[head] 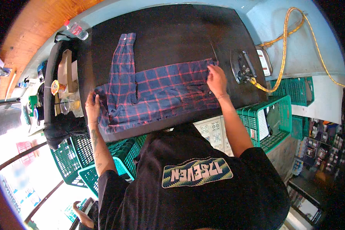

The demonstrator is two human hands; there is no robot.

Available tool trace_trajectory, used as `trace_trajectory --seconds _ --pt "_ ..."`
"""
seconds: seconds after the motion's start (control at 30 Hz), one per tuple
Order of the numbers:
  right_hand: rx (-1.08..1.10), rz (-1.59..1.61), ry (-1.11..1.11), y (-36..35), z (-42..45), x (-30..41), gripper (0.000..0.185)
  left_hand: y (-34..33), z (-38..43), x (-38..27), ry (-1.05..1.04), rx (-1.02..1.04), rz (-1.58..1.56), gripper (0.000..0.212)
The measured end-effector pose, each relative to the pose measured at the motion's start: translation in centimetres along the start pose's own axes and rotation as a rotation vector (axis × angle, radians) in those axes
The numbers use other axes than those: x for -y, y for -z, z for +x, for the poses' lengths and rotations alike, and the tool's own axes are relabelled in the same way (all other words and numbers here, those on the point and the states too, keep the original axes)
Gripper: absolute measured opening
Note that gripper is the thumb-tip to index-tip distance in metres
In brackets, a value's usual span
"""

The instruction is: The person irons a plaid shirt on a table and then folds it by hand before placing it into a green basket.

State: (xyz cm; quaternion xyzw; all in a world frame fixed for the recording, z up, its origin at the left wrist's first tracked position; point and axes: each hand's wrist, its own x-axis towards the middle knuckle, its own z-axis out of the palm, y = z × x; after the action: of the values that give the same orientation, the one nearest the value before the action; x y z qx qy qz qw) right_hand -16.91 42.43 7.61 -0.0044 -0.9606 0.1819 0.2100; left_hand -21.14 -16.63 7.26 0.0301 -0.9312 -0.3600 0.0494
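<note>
A navy plaid shirt with red lines lies partly folded on a dark padded ironing table. One sleeve points away from me, its buttoned cuff at the far end. My left hand rests at the shirt's left edge, fingers apart on or beside the cloth. At the right end, my right hand has its thumb and fingertips at the hem; whether they pinch the cloth cannot be told. To the right of that hand, an iron stands on the table, joined to a yellow hose.
The yellow hose loops up at the right. Green plastic crates stand at the right, and more crates are below left. A plastic bottle lies at the far left corner. A narrow black padded board runs along the left side.
</note>
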Motion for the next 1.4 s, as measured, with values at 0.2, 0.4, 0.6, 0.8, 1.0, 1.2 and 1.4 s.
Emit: trace_trajectory --seconds 0.2,0.4,0.6,0.8,1.0,1.2,1.4 --pt "0.117 -0.237 0.115 -3.0 1.4 -0.6 0.047 -6.8 1.3 -0.2 -0.126 -0.025 0.52 0.052" --pt "0.178 -0.249 0.03 -3.7 -0.1 -3.3 0.061 -7.0 -0.2 0.9 -0.075 -0.033 0.571 0.057" --pt "0.395 -0.36 -0.221 -2.5 8.2 -0.3 0.041 -5.7 -0.5 -1.0 -0.002 -0.25 0.215 0.056" --pt "0.42 0.307 0.12 -10.7 23.5 9.0 0.041 1.9 -1.8 2.1 0.218 -0.469 0.091 0.035" --pt "0.522 0.226 0.444 -20.5 27.0 20.0 0.057 4.7 -8.8 5.1 0.404 -0.329 -0.208 0.031" --pt "0.677 -0.21 0.259 -22.9 22.5 25.9 0.089 7.5 -17.5 8.0 0.611 -0.359 -0.372 0.028" --pt "0.822 -0.091 0.199 -19.0 22.2 23.2 0.067 7.3 -16.6 8.0 0.563 -0.352 -0.514 0.028"
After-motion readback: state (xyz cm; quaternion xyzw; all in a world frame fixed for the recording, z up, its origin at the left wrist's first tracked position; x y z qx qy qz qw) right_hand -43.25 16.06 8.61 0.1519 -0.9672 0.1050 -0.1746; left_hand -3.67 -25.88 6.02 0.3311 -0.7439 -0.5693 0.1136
